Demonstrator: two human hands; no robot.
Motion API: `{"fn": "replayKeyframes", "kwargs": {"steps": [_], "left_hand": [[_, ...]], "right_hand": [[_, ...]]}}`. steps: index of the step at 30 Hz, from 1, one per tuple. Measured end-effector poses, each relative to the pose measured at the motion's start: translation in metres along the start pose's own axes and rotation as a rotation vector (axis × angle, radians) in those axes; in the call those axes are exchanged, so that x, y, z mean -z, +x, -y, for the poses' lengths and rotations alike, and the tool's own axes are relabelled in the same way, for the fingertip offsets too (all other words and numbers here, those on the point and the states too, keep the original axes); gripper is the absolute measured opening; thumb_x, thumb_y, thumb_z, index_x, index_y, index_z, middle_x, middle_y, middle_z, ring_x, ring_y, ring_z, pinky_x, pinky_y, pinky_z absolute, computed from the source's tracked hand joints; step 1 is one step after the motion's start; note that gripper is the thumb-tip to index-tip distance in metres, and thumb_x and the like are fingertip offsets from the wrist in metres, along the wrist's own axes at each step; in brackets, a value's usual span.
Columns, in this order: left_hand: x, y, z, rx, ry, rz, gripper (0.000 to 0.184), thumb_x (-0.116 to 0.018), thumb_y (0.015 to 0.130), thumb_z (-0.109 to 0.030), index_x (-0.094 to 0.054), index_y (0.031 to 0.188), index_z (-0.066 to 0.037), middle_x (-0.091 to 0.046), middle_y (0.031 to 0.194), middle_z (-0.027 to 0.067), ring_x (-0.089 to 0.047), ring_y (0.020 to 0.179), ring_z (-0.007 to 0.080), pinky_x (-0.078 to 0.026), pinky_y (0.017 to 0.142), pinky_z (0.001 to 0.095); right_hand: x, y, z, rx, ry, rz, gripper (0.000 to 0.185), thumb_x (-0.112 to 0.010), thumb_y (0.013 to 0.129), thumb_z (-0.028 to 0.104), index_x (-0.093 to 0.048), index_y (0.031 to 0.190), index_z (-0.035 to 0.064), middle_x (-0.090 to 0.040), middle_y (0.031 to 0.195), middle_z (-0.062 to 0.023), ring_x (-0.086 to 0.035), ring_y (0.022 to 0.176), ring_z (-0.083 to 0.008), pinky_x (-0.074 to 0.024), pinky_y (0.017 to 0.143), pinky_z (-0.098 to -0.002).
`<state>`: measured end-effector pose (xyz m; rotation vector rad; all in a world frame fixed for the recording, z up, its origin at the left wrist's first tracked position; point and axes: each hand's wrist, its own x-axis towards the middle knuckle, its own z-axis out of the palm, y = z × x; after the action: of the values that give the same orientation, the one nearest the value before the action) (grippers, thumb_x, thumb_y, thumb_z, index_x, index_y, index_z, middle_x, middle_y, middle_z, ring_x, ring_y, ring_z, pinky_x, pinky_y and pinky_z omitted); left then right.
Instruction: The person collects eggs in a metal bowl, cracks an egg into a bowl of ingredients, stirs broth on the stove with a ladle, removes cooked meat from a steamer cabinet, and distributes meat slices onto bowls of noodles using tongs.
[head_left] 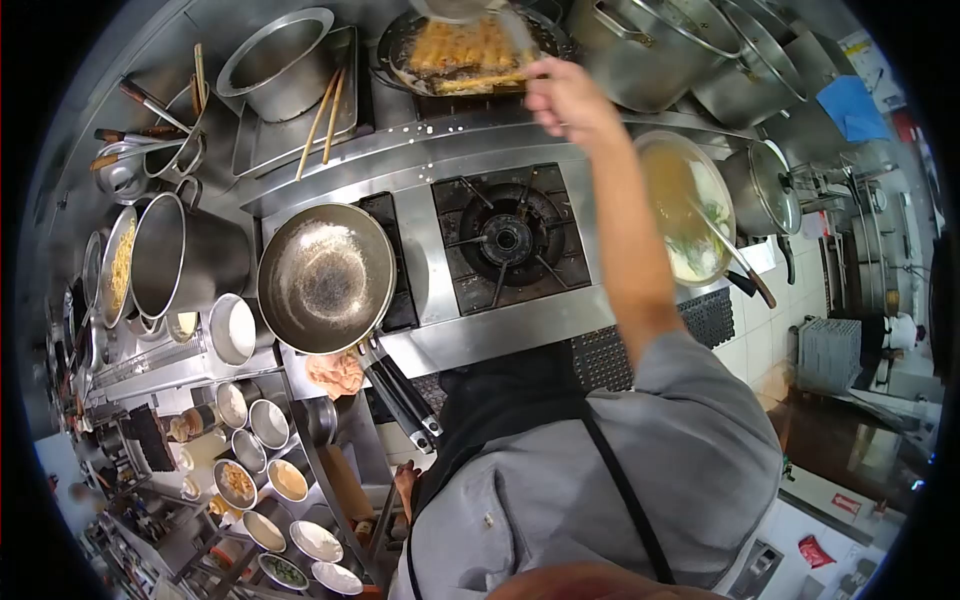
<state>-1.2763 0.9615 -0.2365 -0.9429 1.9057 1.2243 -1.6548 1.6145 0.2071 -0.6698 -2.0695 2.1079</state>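
Note:
My right hand (568,100) reaches forward over the edge of a dark pan (385,75) at the top. Its fingers are closed round a motion-blurred metal utensil (517,35) that extends over the pan. Golden pieces of food (460,48) lie in a row in bubbling liquid there. A round metal thing (455,8), cut off by the frame edge, hangs above them. Low beside my body is my left hand (404,482), small and partly hidden; its fingers are too unclear to read.
An unlit burner (507,236) lies in front of me, with a frying pan (327,278) to its left. Right of my forearm stands a pot (690,205) with a ladle. Bowls (269,424) crowd the lower left. Chopsticks (318,125) rest on a tray near large pots.

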Motion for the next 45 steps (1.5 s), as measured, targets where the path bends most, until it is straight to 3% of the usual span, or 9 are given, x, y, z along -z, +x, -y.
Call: {"fn": "replayKeyframes", "kwargs": {"steps": [2, 3, 5, 9, 13, 15, 23, 38, 45], "left_hand": [[0.003, 0.014, -0.01, -0.531, 0.784, 0.152, 0.032, -0.056, 0.089, -0.017, -0.058, 0.117, -0.001, -0.062, 0.095, 0.0203, -0.062, 0.087, 0.0363, -0.057, 0.06, 0.0469], [-0.002, 0.02, -0.015, -0.539, 0.788, 0.16, 0.032, -0.056, 0.089, -0.017, -0.058, 0.117, -0.001, -0.062, 0.095, 0.0203, -0.062, 0.087, 0.0363, -0.057, 0.06, 0.0469], [-0.014, 0.031, -0.023, -0.067, -0.384, 0.14, 0.033, -0.057, 0.09, -0.02, -0.058, 0.118, -0.004, -0.062, 0.096, 0.0172, -0.061, 0.084, 0.0361, -0.055, 0.058, 0.0459], [-0.016, -0.004, -0.09, -0.021, -0.182, -0.015, 0.024, -0.06, 0.089, -0.024, -0.057, 0.105, -0.007, -0.058, 0.087, 0.0097, -0.063, 0.07, 0.0282, -0.054, 0.056, 0.0389], [-0.02, -0.025, -0.113, 0.026, -0.341, -0.048, 0.023, -0.061, 0.089, -0.026, -0.054, 0.102, -0.008, -0.055, 0.08, 0.0075, -0.064, 0.068, 0.0263, -0.053, 0.056, 0.0366], [-0.021, -0.036, -0.104, 0.048, -0.338, -0.086, 0.022, -0.061, 0.089, -0.026, -0.054, 0.1, -0.008, -0.055, 0.081, 0.0071, -0.064, 0.07, 0.0276, -0.053, 0.055, 0.0383], [-0.018, -0.052, -0.034, 0.153, -0.267, -0.129, 0.022, -0.059, 0.09, -0.027, -0.055, 0.099, -0.007, -0.057, 0.082, 0.0082, -0.064, 0.072, 0.0297, -0.054, 0.055, 0.0414], [-0.03, -0.033, -0.071, 0.056, -0.242, -0.057, 0.027, -0.058, 0.091, -0.028, -0.056, 0.102, -0.004, -0.06, 0.084, 0.0112, -0.066, 0.072, 0.0316, -0.056, 0.056, 0.0443], [-0.033, -0.027, -0.071, 0.02, -0.261, -0.037, 0.029, -0.057, 0.091, -0.028, -0.057, 0.103, -0.002, -0.061, 0.086, 0.0127, -0.066, 0.072, 0.0325, -0.057, 0.056, 0.0456]], "right_hand": [[0.031, -0.008, 0.007, 0.006, -0.157, -0.148, 0.026, -0.051, 0.087, 0.005, -0.056, 0.112, 0.0013, -0.053, 0.063, -0.0049, -0.048, 0.044, -0.0118, -0.0349, 0.036, -0.0269], [0.043, -0.004, 0.004, 0.022, -0.367, -0.239, 0.025, -0.05, 0.085, 0.004, -0.055, 0.11, -0.0004, -0.056, 0.065, -0.008, -0.051, 0.045, -0.0144, -0.038, 0.037, -0.0287], [0.056, 0.002, 0.003, 0.039, -0.58, -0.34, 0.025, -0.048, 0.084, 0.004, -0.055, 0.107, -0.0021, -0.059, 0.066, -0.0112, -0.054, 0.046, -0.0169, -0.0412, 0.039, -0.0304], [0.043, 0.017, -0.006, -0.136, -0.941, -0.392, 0.028, -0.045, 0.082, 0.004, -0.052, 0.107, -0.0073, -0.067, 0.078, -0.0201, -0.065, 0.055, -0.0248, -0.0504, 0.047, -0.0329], [0.037, 0.032, -0.035, -0.145, -0.669, -0.42, 0.027, -0.044, 0.084, 0.004, -0.051, 0.109, -0.0036, -0.063, 0.071, -0.0159, -0.061, 0.052, -0.0233, -0.0482, 0.043, -0.0339], [0.048, 0.044, -0.05, -0.131, -0.203, -0.317, 0.027, -0.043, 0.085, 0.002, -0.046, 0.111, -0.0011, -0.056, 0.065, -0.0103, -0.055, 0.048, -0.0203, -0.0444, 0.039, -0.0341], [0.088, 0.048, -0.049, -0.288, 0.186, -0.012, 0.01, -0.05, 0.093, 0.008, -0.045, 0.102, 0.0087, -0.05, 0.063, -0.0015, -0.046, 0.049, -0.0099, -0.0309, 0.041, -0.0243], [0.115, 0.067, -0.039, -0.393, 0.224, 0.145, 0.02, -0.052, 0.094, 0.008, -0.052, 0.113, 0.0037, -0.046, 0.062, 0.0023, -0.036, 0.043, -0.0014, -0.0227, 0.031, -0.0167], [0.124, 0.086, -0.035, -0.439, 0.199, 0.28, 0.013, -0.058, 0.092, 0.011, -0.056, 0.102, 0.0037, -0.046, 0.059, 0.0028, -0.034, 0.042, -0.0009, -0.0193, 0.03, -0.0166]]}}
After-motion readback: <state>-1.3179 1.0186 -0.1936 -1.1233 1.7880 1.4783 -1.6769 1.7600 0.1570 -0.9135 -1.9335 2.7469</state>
